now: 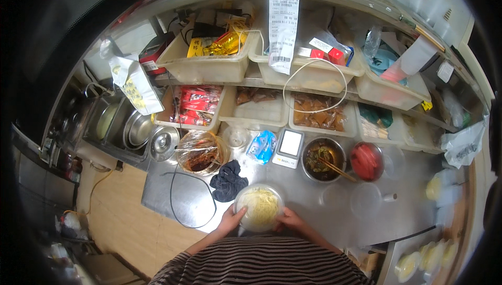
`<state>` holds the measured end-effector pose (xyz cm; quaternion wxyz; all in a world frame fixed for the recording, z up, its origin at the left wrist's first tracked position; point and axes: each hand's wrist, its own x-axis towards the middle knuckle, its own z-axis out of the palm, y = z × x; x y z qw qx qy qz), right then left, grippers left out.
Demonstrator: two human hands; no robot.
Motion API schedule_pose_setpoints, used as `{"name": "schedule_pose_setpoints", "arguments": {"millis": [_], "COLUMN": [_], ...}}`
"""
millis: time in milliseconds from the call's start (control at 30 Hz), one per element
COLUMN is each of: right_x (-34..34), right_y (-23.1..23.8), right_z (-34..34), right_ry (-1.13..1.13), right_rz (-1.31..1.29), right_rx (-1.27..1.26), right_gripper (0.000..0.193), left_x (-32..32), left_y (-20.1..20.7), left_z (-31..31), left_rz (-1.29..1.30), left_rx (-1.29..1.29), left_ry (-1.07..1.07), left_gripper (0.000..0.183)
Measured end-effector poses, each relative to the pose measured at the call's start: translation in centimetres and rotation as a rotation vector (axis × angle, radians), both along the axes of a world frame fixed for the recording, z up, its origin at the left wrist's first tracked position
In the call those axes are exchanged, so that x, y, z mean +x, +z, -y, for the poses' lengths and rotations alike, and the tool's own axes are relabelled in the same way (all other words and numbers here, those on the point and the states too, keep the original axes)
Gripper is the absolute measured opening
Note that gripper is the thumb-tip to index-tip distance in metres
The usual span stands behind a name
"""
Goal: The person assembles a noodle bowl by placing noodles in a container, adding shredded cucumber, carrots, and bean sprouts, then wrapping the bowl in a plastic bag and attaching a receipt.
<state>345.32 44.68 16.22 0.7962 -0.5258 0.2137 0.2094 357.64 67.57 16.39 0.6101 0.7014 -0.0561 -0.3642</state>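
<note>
Two hands share one bowl, so what matters is how it sits between them. From the left: a steel lid lies well apart from the work, then a film-covered tub. A black cloth is bunched just beyond the left hand, which is clamped on the bowl's left side, its thumb at the rim; the fingers underneath are hidden.

Next comes the clear round bowl, with pale yellow shreds inside. It is at the counter's near edge, directly in front of the striped top; whether it rests on steel or is lifted, I cannot tell. Being round, it has no long axis, and neither hand is clearly nearer its centre. The blue pack lies straight beyond it.

The right hand closes on the bowl's lower right side, roughly opposite the left, its fingertips partly hidden. Beyond that hand stands the scale; farther right, a dark-filled pot holds chopsticks, with a red-filled dish beside it.
</note>
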Motion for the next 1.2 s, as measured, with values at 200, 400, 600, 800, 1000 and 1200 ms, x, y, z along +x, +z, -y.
{"name": "schedule_pose_setpoints", "arguments": {"millis": [200, 400, 600, 800, 1000, 1200], "right_x": [0.5, 0.9, 1.1, 1.1, -1.6, -5.4], "right_y": [-1.1, -1.4, 3.0, 4.0, 4.5, 5.1], "right_z": [0.5, 0.9, 1.4, 1.5, 6.3, 10.9], "right_ry": [0.01, 0.057, 0.018, 0.062, 0.101, -0.157], "right_rz": [-0.008, 0.0, 0.016, -0.077, 0.261, 0.544], "right_rx": [0.026, -0.041, 0.164, 0.353, 0.021, -0.915], "right_gripper": [0.039, 0.037, 0.041, 0.051, 0.048, 0.045], "left_x": [-0.1, -0.3, -0.5, -1.5, -1.8, -2.2], "left_y": [1.9, 2.5, 0.7, 4.1, 4.0, 3.9], "left_z": [0.8, 0.4, -1.3, -1.0, -0.1, -2.5], "left_rz": [-0.014, -0.061, 0.017, -0.419, -0.412, -0.413], "left_rx": [0.033, 0.002, -0.287, -0.333, -0.245, -0.397], "left_ry": [-0.004, -0.067, -0.116, 0.21, 0.343, 0.497], "left_gripper": [0.055, 0.06, 0.07, 0.06, 0.06, 0.059]}}
